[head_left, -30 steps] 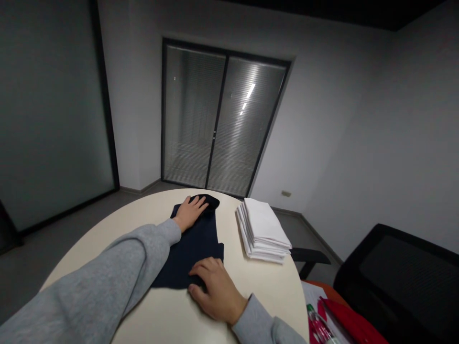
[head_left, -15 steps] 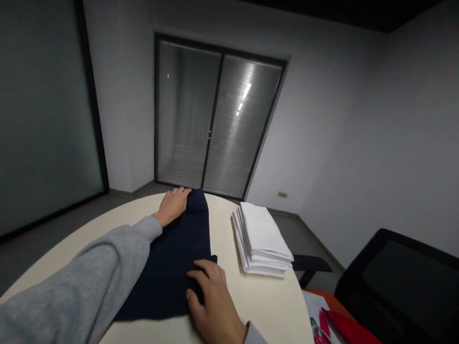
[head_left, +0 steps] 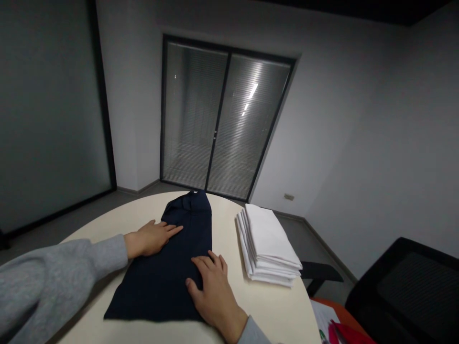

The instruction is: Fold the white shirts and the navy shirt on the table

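Observation:
A dark navy garment [head_left: 165,286], folded lengthwise, lies on the round cream table [head_left: 118,220]. Its far end is narrower and a little bunched; the near end spreads wide. My left hand [head_left: 156,237] rests flat on the cloth's left edge, fingers stretched toward the middle. On the right edge, lower down, lies my right hand [head_left: 213,286] with its fingers spread and the thumb apart. Neither hand grips the fabric. What kind of garment it is cannot be made out.
A neat stack of folded white cloths [head_left: 268,239] stands on the table's right side. Beyond the right edge are a black mesh chair [head_left: 405,286], its armrest [head_left: 321,271] and a red item [head_left: 353,333]. Glass doors [head_left: 225,119] stand behind the table.
My left hand has moved from the garment's far end back toward me, uncovering that end. My right hand has shifted slightly, still on the right edge. The view has turned a little left.

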Demonstrator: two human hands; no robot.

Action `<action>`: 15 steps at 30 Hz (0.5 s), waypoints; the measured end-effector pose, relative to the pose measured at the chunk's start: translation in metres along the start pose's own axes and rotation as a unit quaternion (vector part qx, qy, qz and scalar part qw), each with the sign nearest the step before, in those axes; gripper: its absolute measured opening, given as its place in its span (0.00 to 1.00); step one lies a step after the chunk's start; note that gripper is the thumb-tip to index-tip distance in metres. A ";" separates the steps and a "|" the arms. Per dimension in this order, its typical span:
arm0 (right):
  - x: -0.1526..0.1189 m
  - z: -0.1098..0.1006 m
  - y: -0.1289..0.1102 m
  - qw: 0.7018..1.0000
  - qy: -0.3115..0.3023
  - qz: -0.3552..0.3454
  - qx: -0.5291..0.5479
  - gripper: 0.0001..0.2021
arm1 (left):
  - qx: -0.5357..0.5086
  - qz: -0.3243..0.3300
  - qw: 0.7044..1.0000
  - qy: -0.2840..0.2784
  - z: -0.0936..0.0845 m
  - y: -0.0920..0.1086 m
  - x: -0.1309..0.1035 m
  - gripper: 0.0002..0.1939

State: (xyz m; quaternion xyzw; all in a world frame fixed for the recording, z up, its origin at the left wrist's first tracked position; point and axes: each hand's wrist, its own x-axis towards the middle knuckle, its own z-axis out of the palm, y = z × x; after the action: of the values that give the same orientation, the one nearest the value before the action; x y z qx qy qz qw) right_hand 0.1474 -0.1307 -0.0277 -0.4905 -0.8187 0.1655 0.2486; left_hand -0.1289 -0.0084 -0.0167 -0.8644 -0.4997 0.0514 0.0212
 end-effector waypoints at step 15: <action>0.006 0.004 0.008 0.998 0.062 -0.012 0.007 0.16 | -0.083 -0.015 0.996 0.015 -0.023 0.016 0.044 0.28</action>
State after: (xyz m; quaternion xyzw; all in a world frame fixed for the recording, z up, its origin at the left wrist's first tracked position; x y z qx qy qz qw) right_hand 0.1485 -0.1217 -0.0332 -0.4882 -0.8061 0.1379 0.3046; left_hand -0.0912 0.0218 0.0020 -0.8563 -0.5147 -0.0039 -0.0425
